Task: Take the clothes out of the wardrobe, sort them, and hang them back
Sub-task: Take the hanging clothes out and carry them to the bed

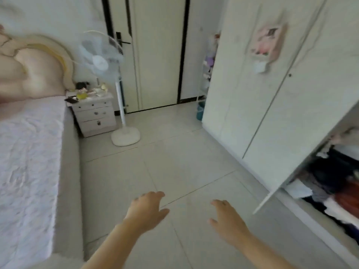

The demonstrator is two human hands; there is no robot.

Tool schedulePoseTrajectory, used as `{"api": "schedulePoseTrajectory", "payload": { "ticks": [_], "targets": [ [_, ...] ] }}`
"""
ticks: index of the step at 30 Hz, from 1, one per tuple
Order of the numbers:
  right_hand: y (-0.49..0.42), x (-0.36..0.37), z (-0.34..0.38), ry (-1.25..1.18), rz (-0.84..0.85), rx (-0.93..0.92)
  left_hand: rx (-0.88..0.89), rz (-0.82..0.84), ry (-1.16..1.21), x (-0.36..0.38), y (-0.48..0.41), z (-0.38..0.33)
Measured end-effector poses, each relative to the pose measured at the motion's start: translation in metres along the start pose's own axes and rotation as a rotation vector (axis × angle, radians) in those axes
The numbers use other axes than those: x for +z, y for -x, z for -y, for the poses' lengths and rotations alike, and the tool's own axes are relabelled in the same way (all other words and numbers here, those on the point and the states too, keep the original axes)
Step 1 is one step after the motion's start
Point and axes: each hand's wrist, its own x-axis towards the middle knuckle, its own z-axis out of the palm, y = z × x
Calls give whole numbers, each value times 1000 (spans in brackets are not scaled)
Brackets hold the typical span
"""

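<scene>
Both hands (186, 214) spread, empty, over floor; wardrobe (272, 94) upright, clothes (334, 183) apparently piled inside.

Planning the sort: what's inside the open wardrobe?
Piled clothes, dark, white and reddish, show in the wardrobe. The open door and frame edge hide the rest; blur hides individual garments.

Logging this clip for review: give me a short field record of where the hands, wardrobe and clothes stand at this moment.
left hand: open, empty, held over the floor
right hand: open, empty, held over the floor
wardrobe: at right, near door swung open
clothes: inside the wardrobe, dark, white and reddish pieces, blurred
bed: at left, no clothes on the visible part
task stage: no garment in hand yet
</scene>
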Motion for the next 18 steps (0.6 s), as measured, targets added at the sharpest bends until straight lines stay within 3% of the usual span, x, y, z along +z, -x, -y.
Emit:
{"api": "schedulePoseTrajectory", "payload": {
  "ticks": [10, 18],
  "targets": [
    [117, -128, -305, -139, -290, 511, 598, 34, -113, 44, -87, -371],
    [174, -221, -439, -186, -583, 690, 872, -33, -66, 43, -122, -570]
  ]
}}
